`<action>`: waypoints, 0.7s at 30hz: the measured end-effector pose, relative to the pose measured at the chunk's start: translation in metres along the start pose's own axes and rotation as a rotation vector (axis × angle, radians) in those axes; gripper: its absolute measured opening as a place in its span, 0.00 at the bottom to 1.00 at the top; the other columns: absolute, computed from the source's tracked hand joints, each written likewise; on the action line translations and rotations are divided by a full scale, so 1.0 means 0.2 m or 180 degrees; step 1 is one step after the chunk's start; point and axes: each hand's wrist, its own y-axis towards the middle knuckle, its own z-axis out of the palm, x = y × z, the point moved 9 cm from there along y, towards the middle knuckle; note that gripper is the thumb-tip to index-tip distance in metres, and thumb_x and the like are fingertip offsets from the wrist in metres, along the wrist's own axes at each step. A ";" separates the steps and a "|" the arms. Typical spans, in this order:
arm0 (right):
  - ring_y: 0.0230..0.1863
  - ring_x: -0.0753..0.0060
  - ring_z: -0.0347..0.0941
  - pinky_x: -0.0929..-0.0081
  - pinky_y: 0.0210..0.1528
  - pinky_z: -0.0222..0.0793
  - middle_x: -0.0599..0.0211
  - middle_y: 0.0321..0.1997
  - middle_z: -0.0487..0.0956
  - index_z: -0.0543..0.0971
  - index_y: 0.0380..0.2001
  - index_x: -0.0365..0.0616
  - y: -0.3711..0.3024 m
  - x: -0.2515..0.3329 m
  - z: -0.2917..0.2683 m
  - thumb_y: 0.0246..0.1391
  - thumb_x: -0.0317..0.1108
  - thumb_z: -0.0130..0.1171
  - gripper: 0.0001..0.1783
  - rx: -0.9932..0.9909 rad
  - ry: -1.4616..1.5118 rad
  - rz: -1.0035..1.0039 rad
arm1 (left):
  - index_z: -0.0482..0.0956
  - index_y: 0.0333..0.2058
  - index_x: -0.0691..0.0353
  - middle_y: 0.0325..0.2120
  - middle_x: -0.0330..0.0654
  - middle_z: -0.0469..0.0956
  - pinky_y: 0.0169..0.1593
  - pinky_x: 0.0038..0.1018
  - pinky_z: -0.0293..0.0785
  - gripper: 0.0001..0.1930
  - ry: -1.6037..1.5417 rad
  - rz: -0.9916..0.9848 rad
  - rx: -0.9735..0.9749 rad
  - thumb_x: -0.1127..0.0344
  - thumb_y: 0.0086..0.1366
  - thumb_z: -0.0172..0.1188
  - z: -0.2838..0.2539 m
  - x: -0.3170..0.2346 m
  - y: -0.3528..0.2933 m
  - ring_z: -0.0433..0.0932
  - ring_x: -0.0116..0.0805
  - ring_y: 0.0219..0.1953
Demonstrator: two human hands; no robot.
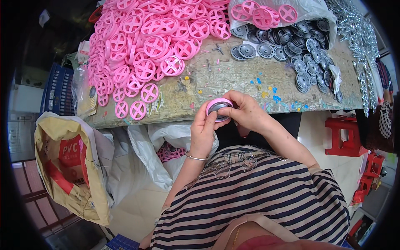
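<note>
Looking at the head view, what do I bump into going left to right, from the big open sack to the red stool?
Tan open sack → left hand → pink-rimmed wheel → right hand → red stool.

Pink-rimmed grey disc (217, 107) between fingers (238, 99)

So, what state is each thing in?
Round pink-rimmed grey plastic wheel: held
Left hand: closed on it
Right hand: closed on it
Pink four-spoked plastic rings: heaped loosely
Round grey plastic discs: piled loosely
Large tan sack: mouth open
Red plastic stool: upright
Shiny silver strands: bunched
</note>
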 end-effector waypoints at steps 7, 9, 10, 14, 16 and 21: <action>0.28 0.82 0.70 0.80 0.30 0.68 0.71 0.27 0.76 0.76 0.39 0.40 0.05 -0.04 0.06 0.56 0.37 0.58 0.12 0.0085 0.0173 -0.0171 | 0.66 0.55 0.67 0.47 0.43 0.71 0.50 0.26 0.73 0.17 0.0535 0.0322 -0.0904 0.67 0.72 0.43 -0.29 -0.01 -0.15 0.73 0.29 0.46; 0.30 0.79 0.71 0.77 0.33 0.69 0.70 0.28 0.76 0.76 0.39 0.40 0.10 -0.03 0.03 0.57 0.38 0.57 0.13 -0.0040 -0.0007 -0.0453 | 0.68 0.52 0.68 0.44 0.42 0.73 0.48 0.23 0.70 0.16 0.1201 0.0678 -0.1515 0.66 0.71 0.43 -0.51 -0.07 -0.29 0.72 0.27 0.43; 0.32 0.76 0.71 0.76 0.36 0.68 0.67 0.29 0.76 0.76 0.38 0.39 0.14 0.02 0.02 0.58 0.39 0.56 0.14 -0.0097 -0.0324 -0.0590 | 0.69 0.51 0.68 0.41 0.41 0.73 0.46 0.23 0.69 0.15 0.1475 0.0812 -0.1793 0.66 0.71 0.43 -0.61 -0.11 -0.38 0.72 0.27 0.42; 0.39 0.63 0.72 0.70 0.42 0.68 0.56 0.41 0.74 0.74 0.44 0.38 0.37 0.17 0.07 0.56 0.39 0.57 0.18 -0.0194 -0.0862 -0.1158 | 0.70 0.49 0.70 0.41 0.43 0.73 0.48 0.23 0.69 0.16 0.2773 -0.0016 -0.1790 0.64 0.71 0.45 -1.04 -0.08 -0.62 0.73 0.29 0.43; 0.43 0.59 0.72 0.68 0.45 0.68 0.53 0.46 0.72 0.72 0.48 0.38 0.50 0.25 0.15 0.55 0.40 0.59 0.21 -0.0150 -0.0977 -0.1285 | 0.71 0.49 0.70 0.42 0.43 0.73 0.48 0.23 0.69 0.16 0.3219 -0.0575 -0.1581 0.63 0.70 0.46 -1.17 0.06 -0.71 0.73 0.30 0.44; 0.61 0.39 0.58 0.57 0.61 0.59 0.40 0.62 0.57 0.54 0.62 0.38 0.75 0.37 0.26 0.38 0.48 0.71 0.53 -0.0852 -0.1917 -0.1388 | 0.68 0.52 0.70 0.48 0.47 0.71 0.53 0.28 0.69 0.17 0.3250 -0.0091 -0.2076 0.68 0.67 0.52 -1.09 -0.06 -0.65 0.73 0.36 0.48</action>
